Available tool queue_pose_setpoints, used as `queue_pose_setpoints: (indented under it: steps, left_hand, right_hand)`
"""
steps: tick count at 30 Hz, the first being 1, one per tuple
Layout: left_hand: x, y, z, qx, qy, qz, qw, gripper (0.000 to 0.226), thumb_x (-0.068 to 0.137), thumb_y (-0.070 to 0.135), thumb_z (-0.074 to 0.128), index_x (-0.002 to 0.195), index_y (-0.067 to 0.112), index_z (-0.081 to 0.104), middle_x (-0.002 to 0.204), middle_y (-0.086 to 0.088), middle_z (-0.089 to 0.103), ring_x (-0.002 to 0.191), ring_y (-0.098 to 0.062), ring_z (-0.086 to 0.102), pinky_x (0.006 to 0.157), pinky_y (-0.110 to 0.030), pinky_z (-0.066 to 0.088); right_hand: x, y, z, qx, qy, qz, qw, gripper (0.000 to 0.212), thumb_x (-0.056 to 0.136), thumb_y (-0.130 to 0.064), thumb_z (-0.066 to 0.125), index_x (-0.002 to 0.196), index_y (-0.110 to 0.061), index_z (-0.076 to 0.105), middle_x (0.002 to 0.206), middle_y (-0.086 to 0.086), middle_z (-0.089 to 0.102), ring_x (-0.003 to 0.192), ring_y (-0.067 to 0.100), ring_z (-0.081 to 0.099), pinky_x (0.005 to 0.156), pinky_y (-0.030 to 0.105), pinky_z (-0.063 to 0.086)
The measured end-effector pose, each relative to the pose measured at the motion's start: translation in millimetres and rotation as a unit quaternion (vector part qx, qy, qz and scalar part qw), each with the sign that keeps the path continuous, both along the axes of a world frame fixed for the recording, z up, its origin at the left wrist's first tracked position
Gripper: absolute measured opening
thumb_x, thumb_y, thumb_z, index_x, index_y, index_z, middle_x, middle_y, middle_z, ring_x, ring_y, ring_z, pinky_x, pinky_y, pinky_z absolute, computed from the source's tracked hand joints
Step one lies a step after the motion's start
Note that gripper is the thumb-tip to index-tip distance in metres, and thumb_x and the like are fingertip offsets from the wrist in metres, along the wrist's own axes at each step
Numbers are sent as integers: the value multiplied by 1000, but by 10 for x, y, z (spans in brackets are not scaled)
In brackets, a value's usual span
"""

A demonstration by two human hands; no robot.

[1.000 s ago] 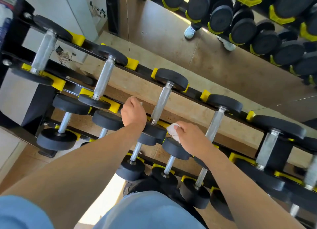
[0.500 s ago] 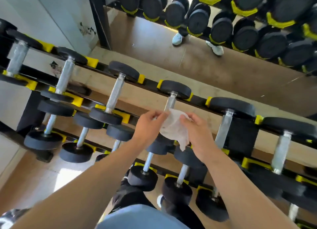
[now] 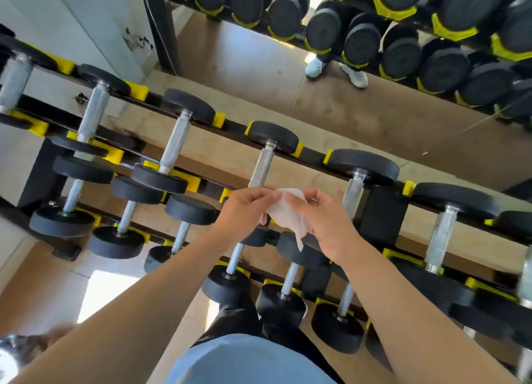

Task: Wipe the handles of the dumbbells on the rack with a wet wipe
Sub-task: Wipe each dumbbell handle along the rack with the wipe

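A white wet wipe hangs between my two hands above the middle of the rack. My left hand pinches its left edge and my right hand pinches its right side. Just behind the wipe runs the knurled steel handle of a top-tier dumbbell, and the wipe is not on it. Other black dumbbells with steel handles lie in yellow cradles along the black rack, in three tiers.
A mirror on the wall behind reflects more dumbbells and a pair of light shoes. A tiled floor lies below the rack at left. A blue shirt fills the bottom edge.
One second ago my right hand held the wipe bunched up, with the left hand apart from it. Both hands came together and now hold the wipe between them. The view shifted right along the rack.
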State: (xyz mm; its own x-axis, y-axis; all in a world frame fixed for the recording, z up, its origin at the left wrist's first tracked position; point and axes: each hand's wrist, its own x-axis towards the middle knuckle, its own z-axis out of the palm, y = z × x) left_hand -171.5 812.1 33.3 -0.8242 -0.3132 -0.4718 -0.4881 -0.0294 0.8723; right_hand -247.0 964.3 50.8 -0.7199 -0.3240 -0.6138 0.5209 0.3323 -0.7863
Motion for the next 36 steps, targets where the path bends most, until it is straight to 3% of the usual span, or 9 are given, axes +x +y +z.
queue_pose_setpoints:
  steps: [3,8,12,15,21,25,28,31,36]
  left_hand:
    - [-37,-76,-29,14,12,4,1000,28,102,35,55,97,15,74,61,-1,60,54,-8,51,55,-13,42]
    - [-83,-271,-83,14,11,-3,1000,24,104,31,53,94,18,70,65,1,63,54,-7,56,53,-14,45]
    - [-133,-364,-170,21,5,59,998,20,104,32,51,99,24,68,62,8,62,51,-1,55,51,-11,44]
    - [-166,-346,-236,51,3,134,990,20,104,35,51,102,25,69,71,11,67,58,2,59,56,-14,46]
    - [-212,-289,-217,70,24,217,973,17,103,31,53,103,23,67,81,8,69,62,-2,62,58,-19,50]
    - [-214,-284,-179,61,25,200,978,17,102,35,54,107,25,67,80,8,71,62,-5,63,60,-22,52]
    - [-214,-234,-152,70,12,202,977,17,102,37,55,107,26,66,83,6,71,62,-6,63,60,-23,51]
    - [-212,-201,-153,73,-6,222,972,17,103,35,54,105,24,66,76,2,71,50,-5,56,48,-17,44]
    - [-202,-133,-154,72,-37,196,977,17,101,36,57,106,22,65,74,-3,75,43,-2,51,40,-13,36]
  right_hand:
    - [-21,16,-44,-19,-84,43,995,58,68,-43,83,117,-15,68,113,11,74,109,32,69,93,48,57]
    - [-4,-131,-38,-12,-164,109,980,33,85,-31,73,112,-11,70,107,6,77,98,17,74,76,26,59]
    - [-12,-318,-122,-127,-153,-56,978,27,90,-11,69,115,-6,62,112,11,70,110,25,66,98,34,53]
    - [50,-417,-207,-249,-217,-78,941,41,93,-2,64,133,-4,54,125,15,65,118,26,60,112,39,43]
    - [177,-527,-352,-166,-308,-99,932,35,78,-29,76,108,-12,68,91,6,62,107,25,61,102,34,48]
    - [97,-495,-310,-170,-284,-45,942,45,83,-40,69,123,-18,65,117,4,70,118,22,61,100,34,43]
    - [78,-586,-315,-208,-225,-139,942,56,85,-29,71,137,-17,56,132,7,67,129,23,58,106,35,42]
    - [47,-653,-303,-263,-211,-231,913,46,92,-24,66,136,-14,55,126,8,69,121,23,62,101,33,47]
    - [-101,-744,-252,-300,-220,-230,899,42,100,-29,56,137,-11,54,124,16,64,116,33,60,96,42,50]
